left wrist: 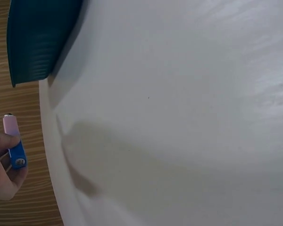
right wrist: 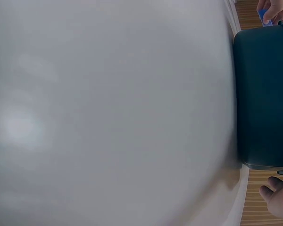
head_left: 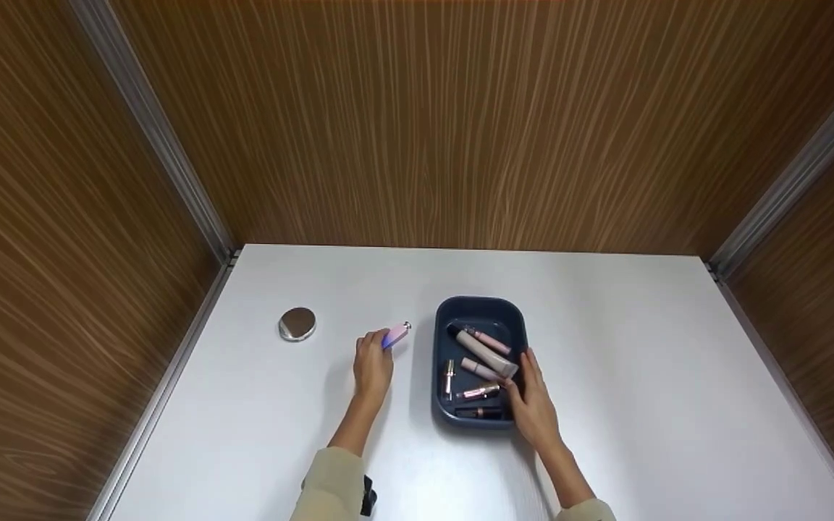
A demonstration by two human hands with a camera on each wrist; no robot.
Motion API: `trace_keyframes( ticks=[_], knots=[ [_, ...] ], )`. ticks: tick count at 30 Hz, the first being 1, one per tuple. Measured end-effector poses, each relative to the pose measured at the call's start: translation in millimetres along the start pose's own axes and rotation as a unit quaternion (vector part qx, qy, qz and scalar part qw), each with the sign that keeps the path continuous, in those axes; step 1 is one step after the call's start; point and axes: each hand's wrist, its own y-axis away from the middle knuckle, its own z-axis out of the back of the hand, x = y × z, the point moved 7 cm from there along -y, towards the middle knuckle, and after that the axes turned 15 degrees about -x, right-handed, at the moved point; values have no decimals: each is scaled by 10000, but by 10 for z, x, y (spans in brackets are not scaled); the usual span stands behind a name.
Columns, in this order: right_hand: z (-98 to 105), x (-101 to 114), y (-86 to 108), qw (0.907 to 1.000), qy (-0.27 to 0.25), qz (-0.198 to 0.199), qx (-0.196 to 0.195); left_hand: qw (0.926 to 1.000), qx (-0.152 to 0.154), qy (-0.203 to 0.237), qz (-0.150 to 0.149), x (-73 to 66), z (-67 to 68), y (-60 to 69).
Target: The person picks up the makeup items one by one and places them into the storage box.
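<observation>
In the head view, my left hand pinches a pink-and-blue cosmetic tube above the table, left of a dark blue bin. The left wrist view shows the tube's blue end with a round label, held between thumb and fingers. My right hand grips the bin's right side, its thumb over the rim and its fingers along the outer wall. Inside the bin lie a pale squeeze tube with a black cap, a pink tube, a pale stick and several small lipstick-like tubes.
A round compact with a shiny rim lies on the white table at the left. Wood-grain panels stand at the back and on both sides, with metal strips at the corners.
</observation>
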Motion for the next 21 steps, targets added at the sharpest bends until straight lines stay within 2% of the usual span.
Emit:
trace_keyframes(
  ticks=[21],
  knots=[
    [-2, -1, -4, 9999, -69, 30, -134, 9996, 190, 175, 141, -154, 147, 8]
  ],
)
